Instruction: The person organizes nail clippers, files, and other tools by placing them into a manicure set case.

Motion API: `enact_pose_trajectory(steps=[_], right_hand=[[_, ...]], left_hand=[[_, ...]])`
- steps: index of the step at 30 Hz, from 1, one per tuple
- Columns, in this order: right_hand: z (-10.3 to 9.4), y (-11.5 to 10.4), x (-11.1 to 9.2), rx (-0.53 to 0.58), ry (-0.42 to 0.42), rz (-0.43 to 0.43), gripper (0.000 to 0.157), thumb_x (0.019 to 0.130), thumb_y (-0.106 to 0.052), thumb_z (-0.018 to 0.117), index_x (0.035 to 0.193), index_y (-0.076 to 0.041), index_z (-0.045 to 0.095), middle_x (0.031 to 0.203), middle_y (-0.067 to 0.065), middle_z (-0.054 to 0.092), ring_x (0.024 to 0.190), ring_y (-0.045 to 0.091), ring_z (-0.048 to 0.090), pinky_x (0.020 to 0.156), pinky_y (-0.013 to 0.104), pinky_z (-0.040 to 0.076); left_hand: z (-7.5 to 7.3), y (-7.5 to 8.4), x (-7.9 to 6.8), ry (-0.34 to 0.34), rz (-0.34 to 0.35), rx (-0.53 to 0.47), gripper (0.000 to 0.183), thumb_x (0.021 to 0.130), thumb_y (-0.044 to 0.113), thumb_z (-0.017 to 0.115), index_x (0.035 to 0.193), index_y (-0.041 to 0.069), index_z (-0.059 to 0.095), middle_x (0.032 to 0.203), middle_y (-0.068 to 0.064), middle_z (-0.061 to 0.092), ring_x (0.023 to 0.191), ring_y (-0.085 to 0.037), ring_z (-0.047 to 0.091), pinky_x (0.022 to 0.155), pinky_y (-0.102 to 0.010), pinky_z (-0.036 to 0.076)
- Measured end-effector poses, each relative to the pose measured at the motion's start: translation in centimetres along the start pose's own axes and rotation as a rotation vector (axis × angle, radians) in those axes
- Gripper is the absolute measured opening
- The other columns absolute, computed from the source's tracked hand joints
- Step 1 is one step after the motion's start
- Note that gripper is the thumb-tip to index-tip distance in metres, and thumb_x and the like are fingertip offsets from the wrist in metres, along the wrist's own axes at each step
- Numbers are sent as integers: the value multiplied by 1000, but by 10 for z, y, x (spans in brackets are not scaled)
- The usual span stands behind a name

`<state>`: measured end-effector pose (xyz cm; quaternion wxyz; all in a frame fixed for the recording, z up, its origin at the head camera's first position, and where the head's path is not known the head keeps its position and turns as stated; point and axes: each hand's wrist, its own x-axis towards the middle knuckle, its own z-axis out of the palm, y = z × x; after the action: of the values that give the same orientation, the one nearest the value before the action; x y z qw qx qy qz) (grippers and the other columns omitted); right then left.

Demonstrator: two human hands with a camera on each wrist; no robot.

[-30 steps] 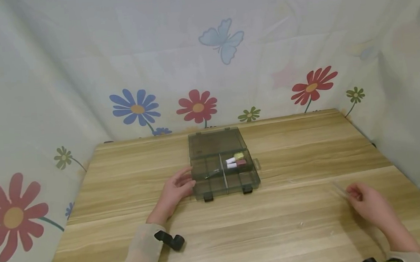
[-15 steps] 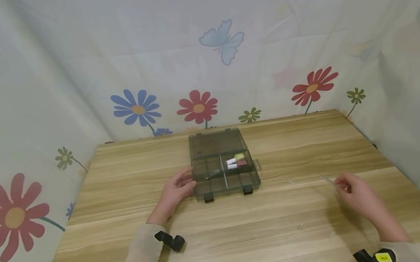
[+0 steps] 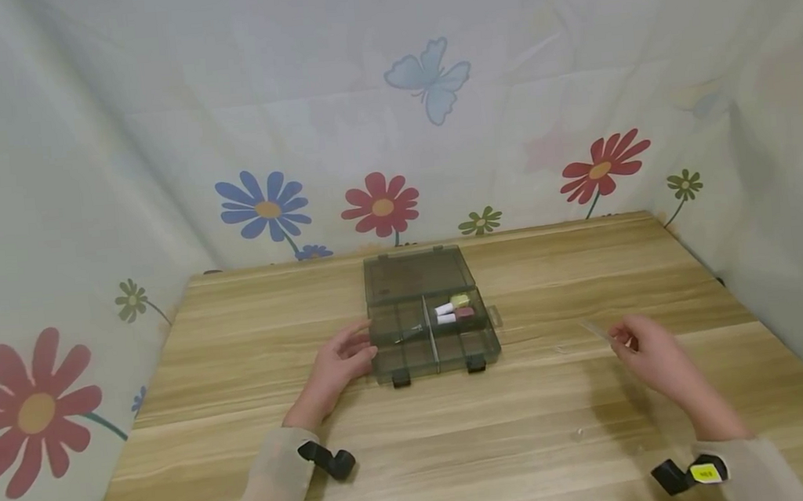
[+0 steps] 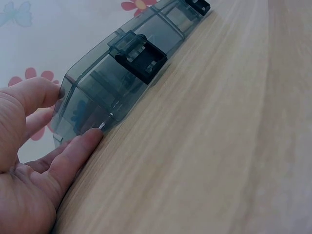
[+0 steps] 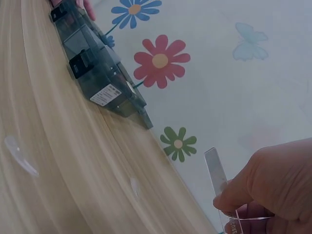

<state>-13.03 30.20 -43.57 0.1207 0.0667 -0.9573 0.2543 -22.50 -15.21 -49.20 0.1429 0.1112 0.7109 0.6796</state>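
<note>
An open smoky-grey divided storage box (image 3: 415, 356) sits at the table's middle, its lid (image 3: 417, 271) laid back. Against its left end, my left hand (image 3: 336, 367) holds the side with fingers at the rim and thumb low on the wall, as the left wrist view shows. Off to the right, my right hand (image 3: 653, 352) pinches a clear flat strip (image 5: 214, 165) between thumb and fingers, its free end pointing at the box. Two nail polish bottles with white caps, one yellow-green (image 3: 460, 301) and one dark red (image 3: 465, 313), lie in the right rear compartment.
A small thin item (image 3: 410, 334) lies in a left compartment, beside a pale upright divider (image 3: 431, 333). Small clear pieces (image 3: 579, 432) lie on the wooden table (image 3: 460, 450) right of the box. Black latches (image 3: 476, 363) hang at its front. A flowered curtain (image 3: 307, 124) surrounds the table.
My right hand has moved left and away from me, bringing the clear strip closer to the box. The left hand has stayed at the box's left end.
</note>
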Motion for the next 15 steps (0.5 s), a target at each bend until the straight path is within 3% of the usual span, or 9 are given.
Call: enact_pose_trajectory(steps=[15], right_hand=[[13,-30,27,13,10,-129,11,78,9,63,85,0,60,75,4,53,68,18,48,57,33,41]], left_hand=[[-2,-1,0,3,7,-7,57,90,11,63,141,6,39,137,-24,40,123,-36,42,84,-37,51]])
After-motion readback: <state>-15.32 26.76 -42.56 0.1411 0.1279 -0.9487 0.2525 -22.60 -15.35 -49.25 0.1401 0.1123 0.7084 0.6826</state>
